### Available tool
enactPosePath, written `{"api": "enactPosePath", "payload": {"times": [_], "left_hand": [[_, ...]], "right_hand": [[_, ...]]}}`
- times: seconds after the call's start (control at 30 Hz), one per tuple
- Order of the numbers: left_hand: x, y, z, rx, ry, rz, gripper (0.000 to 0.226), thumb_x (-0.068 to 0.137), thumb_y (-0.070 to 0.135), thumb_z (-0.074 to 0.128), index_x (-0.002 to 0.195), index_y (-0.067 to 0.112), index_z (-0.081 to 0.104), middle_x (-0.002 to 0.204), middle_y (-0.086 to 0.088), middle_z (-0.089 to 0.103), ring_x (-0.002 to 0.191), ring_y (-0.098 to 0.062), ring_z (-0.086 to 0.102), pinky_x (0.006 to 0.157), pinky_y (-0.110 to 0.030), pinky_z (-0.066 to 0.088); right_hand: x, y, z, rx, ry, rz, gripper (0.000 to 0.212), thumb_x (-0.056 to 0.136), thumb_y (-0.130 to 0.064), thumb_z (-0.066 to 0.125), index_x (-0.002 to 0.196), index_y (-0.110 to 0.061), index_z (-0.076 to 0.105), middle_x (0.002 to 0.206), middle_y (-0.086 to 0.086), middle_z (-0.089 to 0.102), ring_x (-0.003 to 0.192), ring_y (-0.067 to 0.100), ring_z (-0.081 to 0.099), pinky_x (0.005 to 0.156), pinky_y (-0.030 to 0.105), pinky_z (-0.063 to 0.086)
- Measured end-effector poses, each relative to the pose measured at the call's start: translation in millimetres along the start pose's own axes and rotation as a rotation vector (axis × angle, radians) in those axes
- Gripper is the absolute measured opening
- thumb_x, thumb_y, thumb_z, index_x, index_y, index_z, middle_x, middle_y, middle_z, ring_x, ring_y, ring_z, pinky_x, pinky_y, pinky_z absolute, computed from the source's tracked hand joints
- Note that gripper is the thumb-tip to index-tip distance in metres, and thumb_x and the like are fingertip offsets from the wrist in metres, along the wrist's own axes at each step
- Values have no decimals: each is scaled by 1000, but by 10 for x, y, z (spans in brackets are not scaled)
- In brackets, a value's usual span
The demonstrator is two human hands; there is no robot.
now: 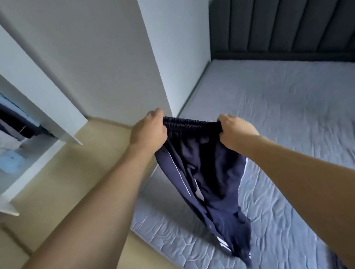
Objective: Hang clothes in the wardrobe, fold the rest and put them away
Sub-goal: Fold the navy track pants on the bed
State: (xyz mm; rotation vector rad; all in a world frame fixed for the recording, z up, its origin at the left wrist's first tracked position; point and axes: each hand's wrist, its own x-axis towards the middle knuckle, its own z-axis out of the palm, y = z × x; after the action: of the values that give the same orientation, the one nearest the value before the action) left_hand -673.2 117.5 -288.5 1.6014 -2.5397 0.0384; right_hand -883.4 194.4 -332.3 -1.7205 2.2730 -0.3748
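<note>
Holding navy trousers (204,174) up by gathered elastic waistband, I have left hand (149,132) clenched on its 9 o'clock end, right hand (235,130) clenched on 3 o'clock end. Fabric thin, slightly glossy, white piping down side seams, legs hanging limp toward 6 o'clock over quilted grey mattress (297,115). Padded dark headboard (280,20) at 1 o'clock. Open wardrobe (14,129) at 9 o'clock.

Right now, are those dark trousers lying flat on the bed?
No, both hands grip the trousers by the waistband, hanging above the bed.
</note>
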Motion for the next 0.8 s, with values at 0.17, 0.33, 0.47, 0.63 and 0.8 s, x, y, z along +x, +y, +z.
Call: {"api": "enactPosePath", "payload": {"times": [0.17, 0.33, 0.47, 0.63, 0.8], "left_hand": [[152, 132, -534, 73, 216, 28, 17, 89, 9, 44, 105, 4, 49, 111, -13, 47, 78, -31, 45, 61, -37, 34], [92, 403, -856, 155, 267, 92, 19, 87, 5, 45, 105, 8, 50, 104, -9, 55, 83, -33, 59, 58, -33, 35], [-8, 578, -1113, 217, 317, 115, 27, 79, -1, 45, 101, 12, 55, 99, -3, 58, 86, -25, 56, 57, -30, 33], [-250, 643, -1511, 296, 433, 99, 30, 77, 3, 44, 102, 12, 57, 102, -4, 60, 97, -28, 51, 79, -35, 38], [-492, 673, -2010, 345, 635, 59, 29, 73, 3, 43, 94, 9, 62, 101, -8, 58, 98, -32, 45, 100, -46, 30]], "right_hand": [[10, -151, -851, -188, 257, -88, 29, 81, 2, 44, 108, -10, 42, 108, 9, 53, 98, 30, 48, 68, 34, 34], [-228, -106, -1365, -291, 112, 29, 22, 82, -2, 45, 101, -13, 47, 88, 4, 50, 80, 28, 49, 65, 31, 38], [-443, -99, -1736, -57, -218, 191, 15, 76, 0, 43, 83, -6, 54, 77, 11, 54, 66, 26, 49, 56, 25, 39], [-914, -205, -2247, 580, -557, 344, 31, 80, 14, 41, 100, 4, 63, 93, 18, 68, 75, 30, 67, 69, 34, 57], [-1260, -369, -2657, 722, -603, 260, 32, 71, 7, 37, 60, 2, 66, 68, 15, 66, 61, 29, 65, 65, 29, 56]]}}
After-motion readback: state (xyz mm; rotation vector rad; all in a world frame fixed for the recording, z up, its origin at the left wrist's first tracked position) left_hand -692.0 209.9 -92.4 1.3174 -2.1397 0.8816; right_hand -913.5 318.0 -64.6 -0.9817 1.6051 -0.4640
